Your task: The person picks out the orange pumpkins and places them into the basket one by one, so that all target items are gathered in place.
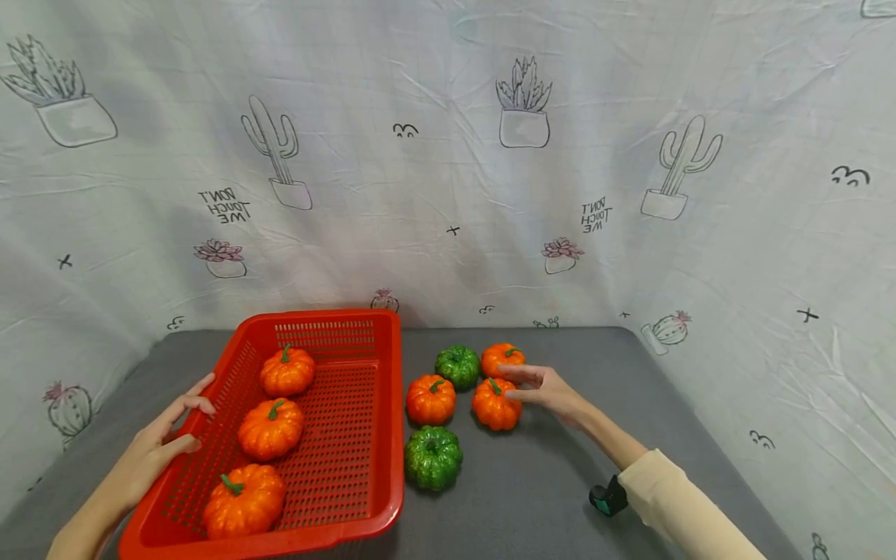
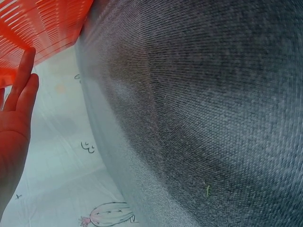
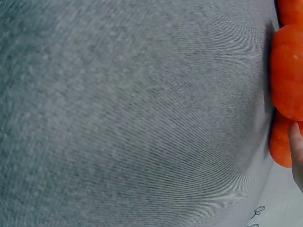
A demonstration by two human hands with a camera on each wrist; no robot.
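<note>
A red plastic basket (image 1: 388, 435) stands on the left, with three small orange pumpkins in a row inside: a far one (image 1: 288, 372), a middle one (image 1: 271, 430) and a near one (image 1: 244, 502). My left hand (image 1: 157, 439) holds its left rim; in the left wrist view two fingers (image 2: 27, 87) lie along the outer wall. To the basket's right, my right hand (image 1: 549, 391) reaches with parted thumb and fingers over an orange pumpkin (image 1: 495, 406) and another orange pumpkin (image 1: 501, 358) behind it. In the right wrist view, a fingertip (image 3: 295, 135) is by an orange pumpkin (image 3: 287, 71).
Between basket and right hand sit another orange pumpkin (image 1: 430, 400), a far green pumpkin (image 1: 458, 367) and a near green pumpkin (image 1: 433, 459). Grey cloth (image 1: 532, 498) covers the table. A white curtain with cactus drawings (image 1: 434, 171) hangs behind and at the sides.
</note>
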